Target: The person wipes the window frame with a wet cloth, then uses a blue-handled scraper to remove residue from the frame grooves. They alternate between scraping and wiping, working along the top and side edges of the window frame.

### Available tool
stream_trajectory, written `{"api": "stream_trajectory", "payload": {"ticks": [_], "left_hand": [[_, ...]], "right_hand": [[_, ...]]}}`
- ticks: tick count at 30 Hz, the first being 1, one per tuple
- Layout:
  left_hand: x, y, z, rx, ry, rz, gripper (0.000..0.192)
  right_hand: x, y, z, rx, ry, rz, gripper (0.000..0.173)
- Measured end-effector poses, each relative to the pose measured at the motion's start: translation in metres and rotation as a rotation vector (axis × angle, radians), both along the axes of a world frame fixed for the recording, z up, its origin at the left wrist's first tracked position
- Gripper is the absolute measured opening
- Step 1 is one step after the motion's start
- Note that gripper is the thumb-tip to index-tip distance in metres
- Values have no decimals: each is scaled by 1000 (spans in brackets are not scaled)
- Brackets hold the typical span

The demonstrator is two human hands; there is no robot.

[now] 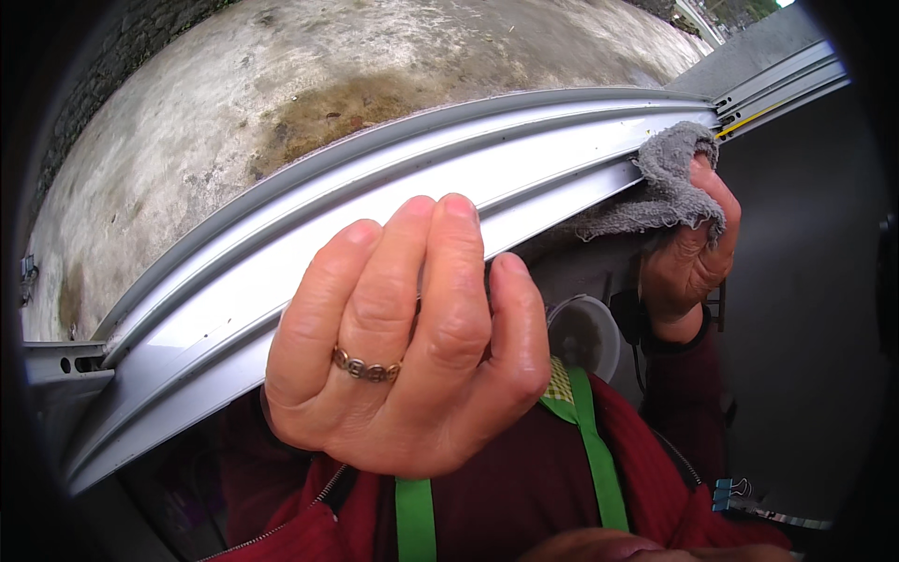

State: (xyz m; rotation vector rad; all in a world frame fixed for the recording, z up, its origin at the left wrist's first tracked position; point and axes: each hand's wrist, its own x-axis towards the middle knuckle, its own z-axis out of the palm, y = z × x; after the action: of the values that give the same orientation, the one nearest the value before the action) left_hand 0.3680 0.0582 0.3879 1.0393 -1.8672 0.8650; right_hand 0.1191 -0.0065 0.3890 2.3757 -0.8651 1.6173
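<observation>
My right hand [692, 246] grips a grey terry cloth [678, 175]. The bunched cloth touches the white sliding-window sill [232, 302] near its right corner, and a frayed end hangs below the edge. My left hand [414, 344], wearing a metal ring [366, 368], is close to the camera and covers the middle part of the sill. Its fingers are bent and point away from me. Their inner side and the thumb are hidden, so whether they touch or hold anything is not visible. Long raised tracks run along the sill, with a few dark specks on it.
Beyond the sill lies a stained concrete surface [421, 49], bordered by a rough stone wall [91, 77]. Upright frame channels rise at the right [779, 91] and left [67, 360]. Below, behind my left hand, stands a white bucket [609, 337] holding murky liquid.
</observation>
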Motion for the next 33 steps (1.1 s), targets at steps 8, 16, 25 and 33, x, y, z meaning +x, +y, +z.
{"api": "stream_trajectory", "payload": {"ticks": [8,16,25,33], "left_hand": [[-13,6,2,45,-6,22,9],[-15,8,7,79,20,7,9],[-13,9,8,191,3,-3,10],[-14,4,2,88,38,-21,10]], "right_hand": [[-25,14,-19,118,-409,43,37],[-14,21,7,104,-53,-52,41],[2,11,49,143,541,-75,42],[12,8,56,230,518,-56,43]]}}
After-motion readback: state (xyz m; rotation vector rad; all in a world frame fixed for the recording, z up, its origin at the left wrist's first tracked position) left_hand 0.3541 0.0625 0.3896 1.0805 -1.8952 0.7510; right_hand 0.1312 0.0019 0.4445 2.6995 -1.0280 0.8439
